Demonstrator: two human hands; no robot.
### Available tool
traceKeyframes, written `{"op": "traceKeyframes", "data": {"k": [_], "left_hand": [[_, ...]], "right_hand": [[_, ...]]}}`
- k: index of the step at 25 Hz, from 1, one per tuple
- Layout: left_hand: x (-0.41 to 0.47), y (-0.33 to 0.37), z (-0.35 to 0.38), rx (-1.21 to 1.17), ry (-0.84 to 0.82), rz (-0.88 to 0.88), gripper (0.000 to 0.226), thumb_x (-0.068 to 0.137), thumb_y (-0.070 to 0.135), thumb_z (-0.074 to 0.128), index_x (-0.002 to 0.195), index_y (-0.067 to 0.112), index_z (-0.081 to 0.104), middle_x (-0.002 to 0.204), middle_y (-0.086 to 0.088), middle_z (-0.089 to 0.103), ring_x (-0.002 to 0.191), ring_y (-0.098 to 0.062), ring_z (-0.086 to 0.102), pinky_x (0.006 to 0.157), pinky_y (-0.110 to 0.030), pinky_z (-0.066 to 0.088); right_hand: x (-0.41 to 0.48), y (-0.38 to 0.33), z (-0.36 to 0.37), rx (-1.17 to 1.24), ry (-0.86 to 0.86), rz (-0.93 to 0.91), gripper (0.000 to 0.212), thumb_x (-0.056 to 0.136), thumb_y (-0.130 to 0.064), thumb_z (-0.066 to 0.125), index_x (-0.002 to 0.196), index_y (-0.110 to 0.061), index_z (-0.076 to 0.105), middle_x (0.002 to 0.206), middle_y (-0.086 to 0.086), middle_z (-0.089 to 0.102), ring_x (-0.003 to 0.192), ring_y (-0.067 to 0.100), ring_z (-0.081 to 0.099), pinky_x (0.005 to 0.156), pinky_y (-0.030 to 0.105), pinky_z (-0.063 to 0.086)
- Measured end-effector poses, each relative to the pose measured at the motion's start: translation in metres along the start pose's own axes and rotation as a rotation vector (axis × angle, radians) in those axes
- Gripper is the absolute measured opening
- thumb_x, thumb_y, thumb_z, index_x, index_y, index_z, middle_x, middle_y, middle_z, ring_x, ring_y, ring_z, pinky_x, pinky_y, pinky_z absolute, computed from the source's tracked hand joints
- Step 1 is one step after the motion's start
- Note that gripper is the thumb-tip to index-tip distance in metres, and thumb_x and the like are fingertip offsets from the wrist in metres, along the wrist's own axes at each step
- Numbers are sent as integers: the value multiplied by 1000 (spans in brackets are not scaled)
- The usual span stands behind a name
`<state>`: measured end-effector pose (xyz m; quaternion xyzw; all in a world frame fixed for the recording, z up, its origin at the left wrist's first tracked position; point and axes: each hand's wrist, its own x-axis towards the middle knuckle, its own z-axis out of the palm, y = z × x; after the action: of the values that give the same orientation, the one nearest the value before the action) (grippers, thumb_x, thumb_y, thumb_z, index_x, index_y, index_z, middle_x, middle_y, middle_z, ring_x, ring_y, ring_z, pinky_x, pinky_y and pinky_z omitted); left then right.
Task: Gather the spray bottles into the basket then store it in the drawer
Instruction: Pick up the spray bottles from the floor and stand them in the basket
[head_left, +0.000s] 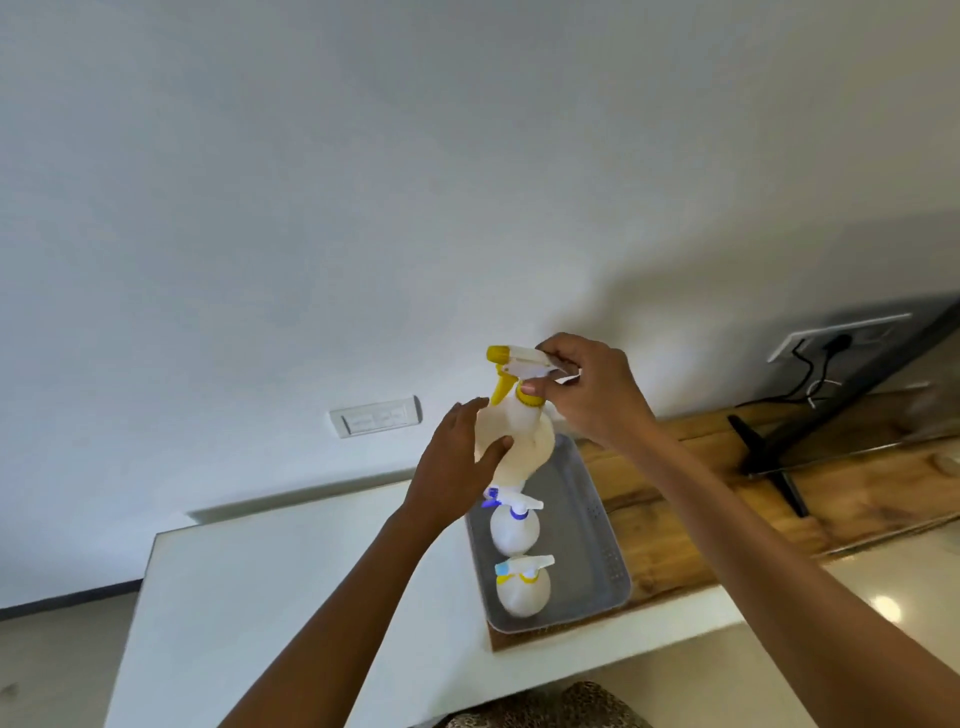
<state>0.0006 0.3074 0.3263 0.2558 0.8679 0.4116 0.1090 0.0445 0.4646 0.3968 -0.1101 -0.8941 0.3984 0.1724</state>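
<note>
Now the right hand (587, 395) is pinching the spray bottle (519, 441) by its head above the basket's (597, 540) twelve o'clock end, the left hand (457, 457) is touching its body with straight fingers, and two other bottles (515, 532) (522, 592) are sitting inside toward six o'clock.

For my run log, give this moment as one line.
phase: loading | right hand: holds yellow spray bottle by head, above basket | left hand: touches its body | in basket: two bottles

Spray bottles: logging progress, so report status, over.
Right hand grips the yellow-trigger bottle by its spray head, left hand touches its body. Bottle held above the basket. Two bottles already stand inside. Nothing in the way.
</note>
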Motion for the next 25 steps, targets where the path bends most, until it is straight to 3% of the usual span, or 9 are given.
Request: {"op": "traceKeyframes", "data": {"k": [2, 6, 16, 20, 25], "left_hand": [[16, -7, 9, 51, -52, -6, 56, 90, 33, 54, 139, 17, 33, 148, -3, 38, 139, -20, 30, 107, -27, 29], [33, -23, 27, 68, -91, -32, 52, 91, 27, 53, 138, 15, 33, 150, -3, 35, 143, -19, 19, 108, -24, 22], [60, -24, 86, 91, -44, -251, 54, 91, 22, 54, 139, 12, 32, 151, -5, 31, 142, -21, 22, 113, -34, 27], [72, -29, 102, 106, 11, -312, 51, 88, 19, 58, 134, 11, 39, 144, -8, 42, 133, -22, 39, 103, -25, 31], [74, -32, 117, 126, 10, -377, 46, 88, 19, 57, 131, 12, 41, 135, -7, 49, 123, -24, 47, 91, -27, 39]], "right_hand": [[12, 30, -2, -12, 58, 85, 21, 70, -14, 77, 86, -14, 64, 73, -7, 59, 61, 1, 54, 55, 2, 38], [22, 97, 7, -52, 76, 248, 18, 71, -12, 74, 84, -14, 61, 73, 0, 60, 69, 18, 55, 58, 25, 40], [48, 240, 74, -58, -180, 396, 16, 68, -4, 75, 76, -3, 61, 72, 13, 63, 67, 21, 50, 54, 25, 24], [58, 277, 91, -83, -215, 433, 17, 69, -9, 74, 77, -3, 61, 78, 17, 67, 71, 28, 56, 61, 30, 35], [66, 301, 101, -73, -282, 487, 16, 68, -9, 74, 75, -5, 60, 79, 16, 68, 67, 24, 50, 59, 26, 31]]}}
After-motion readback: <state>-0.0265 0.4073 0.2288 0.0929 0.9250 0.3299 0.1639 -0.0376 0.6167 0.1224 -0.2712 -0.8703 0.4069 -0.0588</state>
